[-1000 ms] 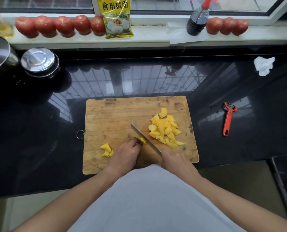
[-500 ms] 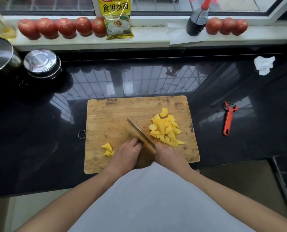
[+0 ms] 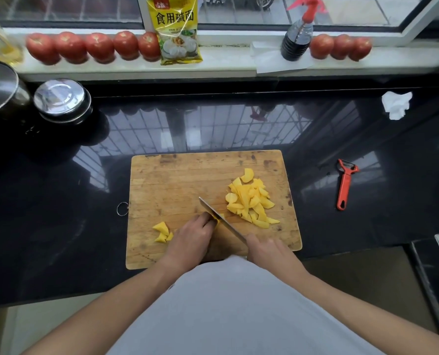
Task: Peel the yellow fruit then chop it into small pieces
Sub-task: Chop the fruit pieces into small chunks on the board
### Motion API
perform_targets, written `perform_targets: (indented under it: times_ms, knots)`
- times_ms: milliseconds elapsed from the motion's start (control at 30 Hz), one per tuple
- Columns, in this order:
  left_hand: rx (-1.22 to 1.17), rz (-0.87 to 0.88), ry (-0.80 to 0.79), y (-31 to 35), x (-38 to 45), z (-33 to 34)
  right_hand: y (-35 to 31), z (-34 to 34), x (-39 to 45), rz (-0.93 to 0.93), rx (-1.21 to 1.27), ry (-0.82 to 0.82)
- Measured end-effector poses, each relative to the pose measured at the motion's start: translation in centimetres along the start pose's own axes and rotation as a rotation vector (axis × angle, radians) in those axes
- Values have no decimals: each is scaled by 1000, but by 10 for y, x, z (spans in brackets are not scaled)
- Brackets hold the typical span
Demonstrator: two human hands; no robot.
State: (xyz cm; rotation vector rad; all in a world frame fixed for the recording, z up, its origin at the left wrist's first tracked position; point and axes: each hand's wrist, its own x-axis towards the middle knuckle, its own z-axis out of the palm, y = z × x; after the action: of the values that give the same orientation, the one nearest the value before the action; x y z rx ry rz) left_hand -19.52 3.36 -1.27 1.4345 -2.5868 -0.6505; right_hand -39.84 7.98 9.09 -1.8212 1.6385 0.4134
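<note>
The yellow fruit piece (image 3: 221,216) I am cutting sits low in the middle of the cutting board (image 3: 177,180), almost hidden — only a sliver shows between my left hand (image 3: 190,239) and the knife (image 3: 222,221). My left fingers (image 3: 205,220) are curled and pressed together on top of it, knuckles against the blade. My right hand (image 3: 269,249) is wrapped tight round the knife handle at the board's lower right, the blade running up and left. A heap of cut pieces (image 3: 250,201) lies to the right of the blade; a few small chunks (image 3: 163,231) lie just left of my left hand. On the dark surface (image 3: 59,213) at the right of the frame lies a red peeler (image 3: 343,184) — well apart from the board.
</note>
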Motion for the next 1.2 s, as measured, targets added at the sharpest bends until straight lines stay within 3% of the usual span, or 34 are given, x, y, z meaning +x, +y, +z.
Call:
perform_targets:
  times_ms: [100,333,767,1000,1200]
  knots:
    - [-6,1,15,3,0,-4,-8,-3,15,31,34,-43]
    - [12,15,20,-1,-3,-2,-14,-6,22,77,123,21]
    - [42,20,11,-1,-3,-2,-6,-6,-4,-11,-53,-1]
    - [-13,47,84,2,-5,-4,-20,2,32,79,67,39]
    - [15,33,55,-5,-10,-2,-7,0,9,60,81,36]
